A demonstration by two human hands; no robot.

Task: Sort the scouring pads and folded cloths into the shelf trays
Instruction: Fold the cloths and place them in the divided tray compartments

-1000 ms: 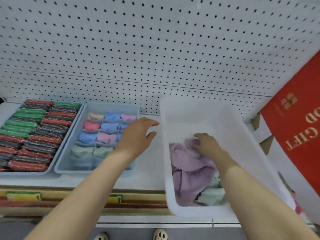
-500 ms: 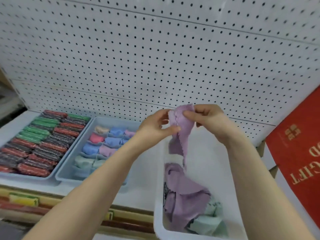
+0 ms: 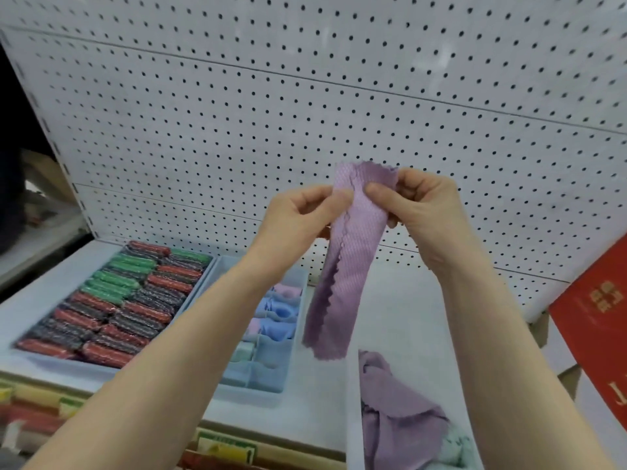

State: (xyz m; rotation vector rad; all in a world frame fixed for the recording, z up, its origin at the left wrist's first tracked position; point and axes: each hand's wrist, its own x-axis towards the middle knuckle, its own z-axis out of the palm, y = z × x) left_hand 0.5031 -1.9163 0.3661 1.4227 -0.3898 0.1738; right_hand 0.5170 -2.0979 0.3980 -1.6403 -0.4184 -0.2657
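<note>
You pinch the purple cloth by its top edge in your left hand and right hand. You're mid-fold. Next, double it compactly for the divided cloth tray below your left hand.

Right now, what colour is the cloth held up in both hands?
Light purple, with a woven texture and zigzag-cut edges; the long cloth strip shows best in the head view.

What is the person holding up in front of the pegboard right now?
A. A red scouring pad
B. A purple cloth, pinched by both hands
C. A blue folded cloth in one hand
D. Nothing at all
B: the purple cloth hangs down from its top edge, pinched between the left hand and the right hand.
</note>
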